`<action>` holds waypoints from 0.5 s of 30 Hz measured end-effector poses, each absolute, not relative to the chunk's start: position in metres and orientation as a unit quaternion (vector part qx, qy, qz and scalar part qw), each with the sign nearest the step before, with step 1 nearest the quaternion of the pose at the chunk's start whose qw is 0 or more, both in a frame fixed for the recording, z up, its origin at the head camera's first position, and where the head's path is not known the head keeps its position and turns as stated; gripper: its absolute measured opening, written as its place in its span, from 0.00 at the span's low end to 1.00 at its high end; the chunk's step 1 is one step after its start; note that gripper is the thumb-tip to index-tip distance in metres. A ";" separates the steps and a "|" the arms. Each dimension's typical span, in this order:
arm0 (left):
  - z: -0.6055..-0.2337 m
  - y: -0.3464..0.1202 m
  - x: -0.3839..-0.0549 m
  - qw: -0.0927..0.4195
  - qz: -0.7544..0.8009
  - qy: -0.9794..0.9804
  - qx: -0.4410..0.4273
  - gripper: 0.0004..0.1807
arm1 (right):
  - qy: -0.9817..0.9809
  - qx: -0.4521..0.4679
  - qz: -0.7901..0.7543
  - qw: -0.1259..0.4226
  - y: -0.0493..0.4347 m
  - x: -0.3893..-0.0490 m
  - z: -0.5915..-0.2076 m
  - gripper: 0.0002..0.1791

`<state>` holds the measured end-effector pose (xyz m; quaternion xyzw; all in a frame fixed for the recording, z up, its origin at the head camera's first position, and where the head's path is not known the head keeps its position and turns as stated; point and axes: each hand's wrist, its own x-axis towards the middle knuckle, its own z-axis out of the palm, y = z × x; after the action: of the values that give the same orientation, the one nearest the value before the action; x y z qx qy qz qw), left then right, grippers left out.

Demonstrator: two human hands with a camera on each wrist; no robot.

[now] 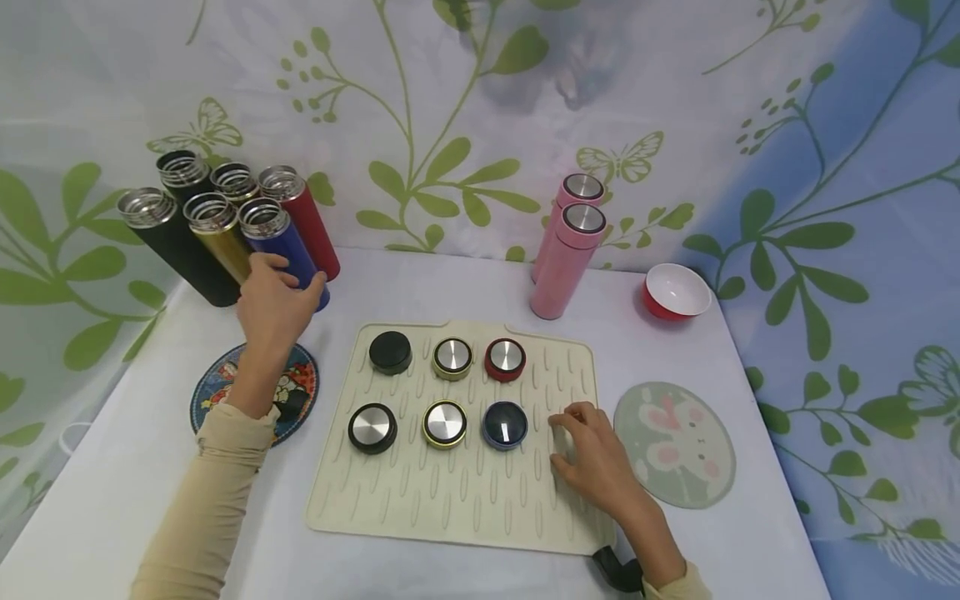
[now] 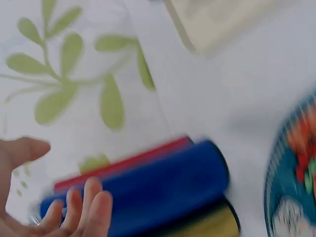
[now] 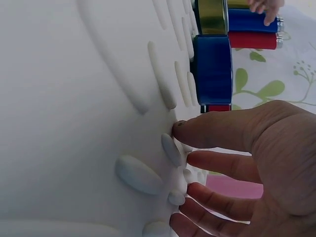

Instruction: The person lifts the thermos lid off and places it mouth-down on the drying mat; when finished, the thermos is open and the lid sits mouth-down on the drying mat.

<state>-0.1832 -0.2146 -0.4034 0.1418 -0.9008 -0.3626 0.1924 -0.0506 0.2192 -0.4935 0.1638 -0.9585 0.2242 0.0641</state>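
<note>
My left hand (image 1: 276,302) reaches over an uncapped blue bottle (image 1: 288,243), thumb and fingers spread apart. In the left wrist view its fingertips overlap that bottle's side, while the thumb stands off from it. Around the blue bottle stand a red bottle (image 1: 309,218), a gold one (image 1: 221,236) and several others, all without lids. On the cream ribbed mat (image 1: 420,504), my right hand (image 1: 596,458) rests with loosely bent fingers touching the surface and nothing held. Just left of it lies a blue lid (image 1: 505,425); a red lid (image 1: 505,359) sits behind that one.
Gold lids (image 1: 445,423) and black lids (image 1: 372,428) fill the mat's left part. Two capped pink bottles (image 1: 564,271) stand at the back, beside a red bowl (image 1: 677,292). Round mats lie either side: patterned (image 1: 300,392) left, green rabbit (image 1: 675,446) right.
</note>
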 end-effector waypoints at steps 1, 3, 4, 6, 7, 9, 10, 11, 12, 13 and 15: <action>-0.403 -0.207 -0.182 0.185 -0.367 -0.904 0.122 0.35 | -0.959 0.163 0.224 0.065 0.219 -0.051 -0.493 0.25; -0.402 -0.191 -0.183 0.162 -0.381 -0.907 0.077 0.33 | -0.959 0.161 0.224 0.065 0.220 -0.050 -0.493 0.25; -0.402 -0.182 -0.185 0.150 -0.390 -0.907 0.058 0.32 | -0.959 0.161 0.223 0.065 0.220 -0.050 -0.493 0.25; -0.403 -0.163 -0.189 0.122 -0.410 -0.904 0.017 0.32 | -0.960 0.158 0.222 0.062 0.220 -0.050 -0.494 0.25; -0.403 -0.153 -0.191 0.109 -0.418 -0.902 -0.005 0.32 | -0.960 0.157 0.222 0.061 0.220 -0.050 -0.494 0.25; -0.404 -0.133 -0.198 0.086 -0.437 -0.894 -0.045 0.34 | -0.960 0.157 0.223 0.064 0.220 -0.049 -0.494 0.25; -0.404 -0.123 -0.202 0.077 -0.446 -0.889 -0.063 0.34 | -0.960 0.156 0.223 0.065 0.220 -0.049 -0.494 0.26; -0.404 -0.113 -0.206 0.070 -0.455 -0.884 -0.082 0.35 | -0.960 0.155 0.223 0.067 0.220 -0.049 -0.493 0.26; -0.403 -0.103 -0.210 0.064 -0.464 -0.878 -0.099 0.35 | -0.960 0.155 0.224 0.067 0.220 -0.049 -0.493 0.26; -0.403 -0.094 -0.214 0.060 -0.470 -0.873 -0.112 0.36 | -0.960 0.154 0.224 0.067 0.220 -0.048 -0.493 0.26; -0.401 -0.075 -0.222 0.055 -0.477 -0.867 -0.133 0.36 | -0.961 0.149 0.224 0.062 0.220 -0.047 -0.493 0.26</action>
<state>-0.2217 -0.0754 -0.4009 -0.1334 -0.8669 -0.4772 0.0546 -0.0473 0.2197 -0.4928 0.1495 -0.9609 0.2245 0.0621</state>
